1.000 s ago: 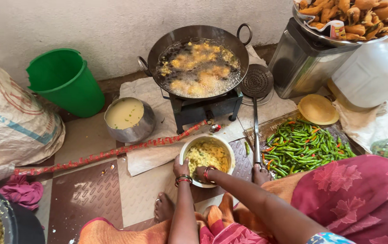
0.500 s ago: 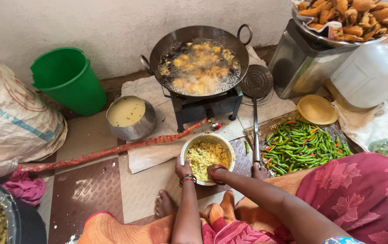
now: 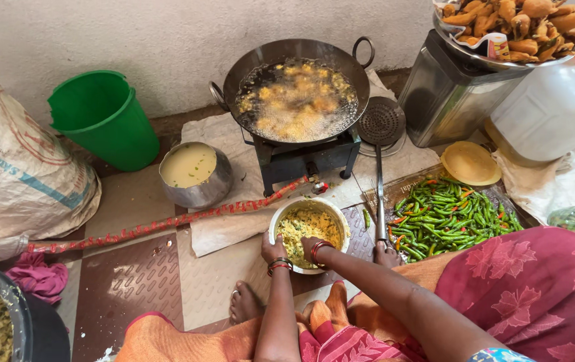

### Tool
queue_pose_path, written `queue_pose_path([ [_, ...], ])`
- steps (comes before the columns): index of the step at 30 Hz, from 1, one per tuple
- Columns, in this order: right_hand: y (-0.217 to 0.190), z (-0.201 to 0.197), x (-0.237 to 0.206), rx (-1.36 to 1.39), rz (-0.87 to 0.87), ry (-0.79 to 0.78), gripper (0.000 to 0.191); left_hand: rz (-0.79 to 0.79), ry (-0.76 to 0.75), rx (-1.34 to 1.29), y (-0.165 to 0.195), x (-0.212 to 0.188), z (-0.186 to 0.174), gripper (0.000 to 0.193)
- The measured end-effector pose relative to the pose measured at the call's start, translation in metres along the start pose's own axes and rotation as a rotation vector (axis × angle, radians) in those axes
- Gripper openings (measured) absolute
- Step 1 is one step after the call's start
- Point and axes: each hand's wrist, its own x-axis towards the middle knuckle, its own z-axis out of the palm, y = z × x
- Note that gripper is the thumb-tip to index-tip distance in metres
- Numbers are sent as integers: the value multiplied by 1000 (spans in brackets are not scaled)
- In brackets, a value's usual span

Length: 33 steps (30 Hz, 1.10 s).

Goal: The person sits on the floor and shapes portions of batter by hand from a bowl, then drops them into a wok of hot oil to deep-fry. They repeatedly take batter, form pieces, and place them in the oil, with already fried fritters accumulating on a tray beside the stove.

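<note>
A white bowl [image 3: 279,216] of yellow-green chopped mix stands on the floor in front of me. My left hand [image 3: 273,249] grips its near left rim. My right hand [image 3: 310,247] rests on the near rim with fingers in the mix. Beyond the bowl a black wok [image 3: 281,52] of bubbling oil with frying fritters sits on a small black stove [image 3: 304,161]. A long-handled skimmer [image 3: 380,124] lies to the right of the stove, its handle end by my knee.
A steel pot of pale batter [image 3: 194,173] and a green bucket [image 3: 103,117] stand left of the stove. Green chillies [image 3: 448,214] are heaped at right, beside a yellow lid [image 3: 470,163], a white jerrycan [image 3: 555,107] and a metal tin [image 3: 445,94] topped with fried chillies. A sack [image 3: 19,161] lies far left.
My hands stay at the bowl; the right hand has shifted slightly in the mix. The view has drifted a little.
</note>
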Motion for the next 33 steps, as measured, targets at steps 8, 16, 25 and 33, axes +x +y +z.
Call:
queue_pose_path([
  [8,19,5,-13,-417,1,-151,27,-22,32,-44,-2,-4,5,41],
  [16,6,19,-5,-209,-349,-183,25,-11,47,-80,2,-5,3,43],
  [25,45,-18,-6,-683,-381,-372,22,-26,49,-38,6,-7,3,42],
  [33,28,2,-4,116,-174,-291,29,-8,62,-23,4,-4,3,44],
])
